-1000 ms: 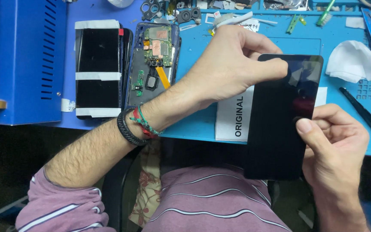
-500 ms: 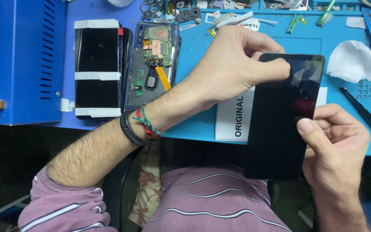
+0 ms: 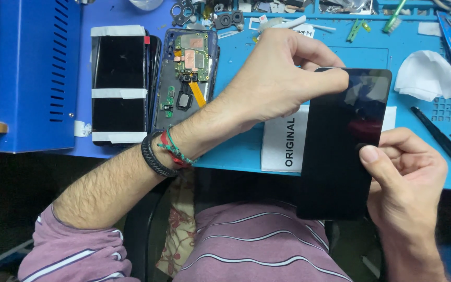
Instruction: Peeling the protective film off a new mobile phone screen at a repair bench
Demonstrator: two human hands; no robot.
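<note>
Holding a black phone screen panel (image 3: 343, 146) between them, both hands work in front of the person's chest at the near edge of a blue work mat (image 3: 236, 151), as seen from the head camera. The panel is a tall, thin rectangle with rounded corners, glossy and dark all over, with faint reflections near its top; it stands upright in the view, its upper half over the mat and its lower half hanging past the mat's edge above the striped maroon shirt (image 3: 257, 245). The left hand (image 3: 277, 83) reaches across from the left, fingers closed on the panel's top left corner, the thumb pressed along the upper edge. The right hand (image 3: 408, 172) is closed on the panel's right edge about halfway down, its thumb lying on the glass face and the fingers curled behind. On the left wrist sit a braided black bracelet (image 3: 152, 156) and a red and green cord. Just behind the panel a white paper label (image 3: 283, 141) lies on the mat. Farther left lie an opened phone body (image 3: 184, 78) showing its circuit board and a taped black screen (image 3: 118, 83). A crumpled white tissue (image 3: 426, 75) and black tweezers (image 3: 442, 138) lie to the right.
</note>
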